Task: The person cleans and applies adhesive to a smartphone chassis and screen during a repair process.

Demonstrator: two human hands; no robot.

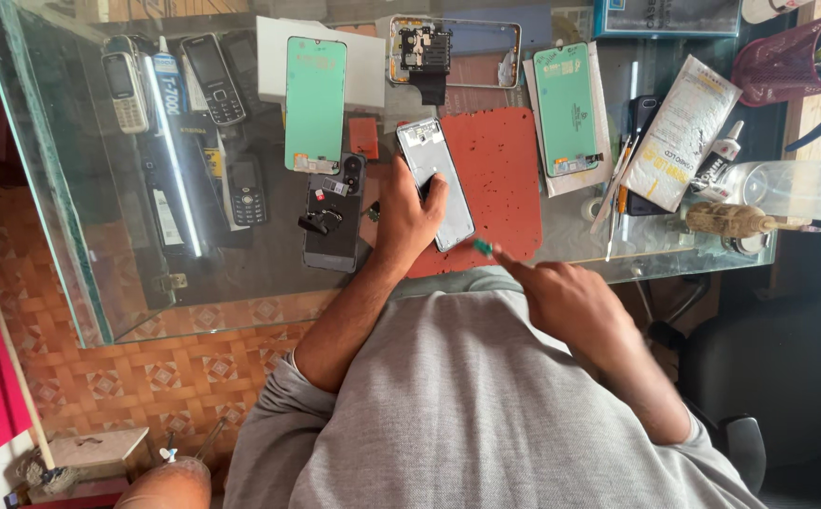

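Note:
My left hand point(408, 219) rests on a grey phone body point(437, 181) that lies on a red work mat point(497, 174) on the glass counter, fingers gripping its left edge. My right hand point(561, 300) is near the counter's front edge, pinching a small green-handled tool point(482, 248) whose tip points at the phone's lower corner. Just left of my left hand lies an opened dark phone back point(333, 219) with loose parts on it.
Two green-backed display panels point(315, 104) point(567, 108) lie on white sheets at the back. A phone frame point(453, 52), a glue tube point(718, 160), tweezers point(617, 203), a brush point(735, 221) and a pink basket point(785, 61) crowd the right. Old keypad phones point(212, 80) show under the glass.

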